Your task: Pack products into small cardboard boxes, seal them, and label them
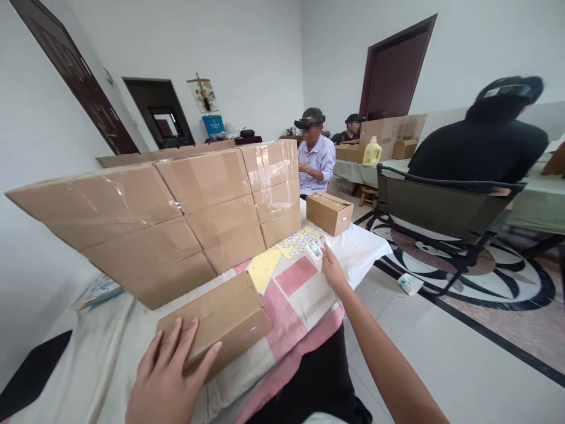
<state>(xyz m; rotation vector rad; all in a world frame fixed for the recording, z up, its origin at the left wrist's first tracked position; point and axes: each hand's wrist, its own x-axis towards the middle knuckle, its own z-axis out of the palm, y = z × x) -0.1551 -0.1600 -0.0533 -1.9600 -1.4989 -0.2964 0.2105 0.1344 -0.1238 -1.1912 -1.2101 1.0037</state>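
Observation:
My left hand [170,368] rests on the near end of a closed cardboard box [216,321], fingers spread over its top and thumb along the near side. Farther off, my right hand [333,268] has its fingers at the right edge of a small white block-like object [314,254] with a dark printed patch, and appears to grip it; the exact kind is unclear. Beside that object lies a yellow sheet [300,241] covered with small white labels. A second yellow sheet [263,270], mostly bare, is nearer the box.
Taped, stacked cardboard boxes [220,206] form a wall along the table's far side. Another closed carton [330,213] stands at the table's right end. A person in a light shirt [318,159] sits beyond. At right are a folding chair [441,206] with a seated person and a paper roll [410,284] on the floor.

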